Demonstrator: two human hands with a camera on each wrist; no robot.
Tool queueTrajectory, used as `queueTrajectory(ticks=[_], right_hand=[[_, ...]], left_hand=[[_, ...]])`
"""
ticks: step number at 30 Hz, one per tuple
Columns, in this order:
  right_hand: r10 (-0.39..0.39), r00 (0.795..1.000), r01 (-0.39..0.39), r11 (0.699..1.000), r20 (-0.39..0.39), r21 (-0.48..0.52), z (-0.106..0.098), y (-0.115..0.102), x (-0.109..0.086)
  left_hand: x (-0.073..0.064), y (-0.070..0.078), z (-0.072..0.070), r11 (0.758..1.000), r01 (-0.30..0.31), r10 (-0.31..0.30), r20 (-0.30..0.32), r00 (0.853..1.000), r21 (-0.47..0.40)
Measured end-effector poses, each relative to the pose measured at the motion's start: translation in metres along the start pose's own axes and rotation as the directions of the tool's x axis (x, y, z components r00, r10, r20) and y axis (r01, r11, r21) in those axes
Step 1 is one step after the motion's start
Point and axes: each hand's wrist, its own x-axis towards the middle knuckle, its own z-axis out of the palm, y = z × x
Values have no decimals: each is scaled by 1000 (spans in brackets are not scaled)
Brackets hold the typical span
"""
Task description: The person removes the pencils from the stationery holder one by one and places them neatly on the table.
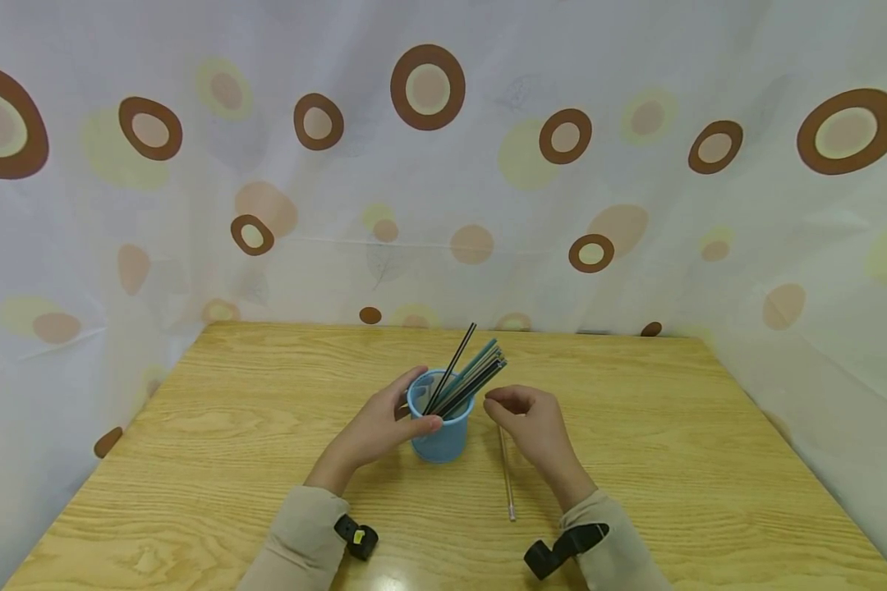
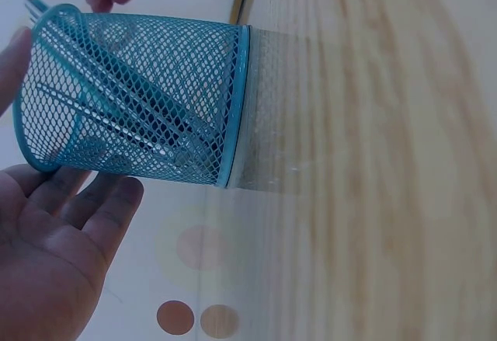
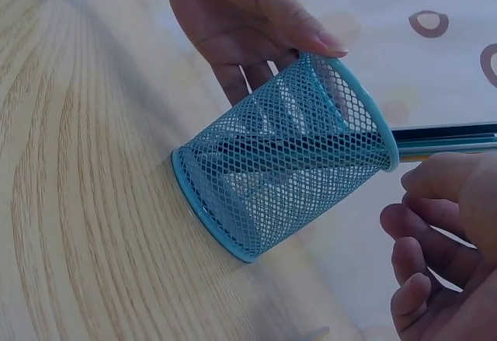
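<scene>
A blue mesh pen cup (image 1: 443,443) stands upright on the wooden table, with several dark, teal and light pencils (image 1: 480,376) leaning right out of its mouth. My left hand (image 1: 384,423) holds the cup from the left, thumb over the near rim and fingers behind the wall. Just right of the rim is my right hand (image 1: 528,419), its fingers loosely curled and nothing visible in them. In the right wrist view, its thumb and fingertips lie close to the rim and the pencil shafts. A single light-brown pencil (image 1: 508,484) lies on the table, its far end hidden under the right hand.
The wooden table (image 1: 229,427) reaches back to a white curtain (image 1: 429,189) with brown, yellow and peach circles, which also hangs along both sides. A black wrist camera is strapped over each beige sleeve (image 1: 303,533).
</scene>
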Motion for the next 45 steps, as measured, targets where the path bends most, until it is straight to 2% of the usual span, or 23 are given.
queueTrajectory(ticks=[7, 18, 36, 45], right_hand=[[-44, 999, 44, 999, -22, -13, 4, -4, 0], [-38, 999, 39, 999, -36, 30, 10, -9, -1], [-70, 997, 71, 997, -43, 31, 16, -11, -2], [-74, 996, 76, 997, -57, 32, 16, -12, -3]], left_hand=[[0, 0, 0, 1000, 1, -1, -3, 1000, -2], [0, -1, 0, 1000, -5, 5, -6, 1000, -2], [0, 1, -1, 1000, -10, 10, 13, 1000, 4], [13, -32, 0, 1000, -21, 21, 7, 1000, 8]])
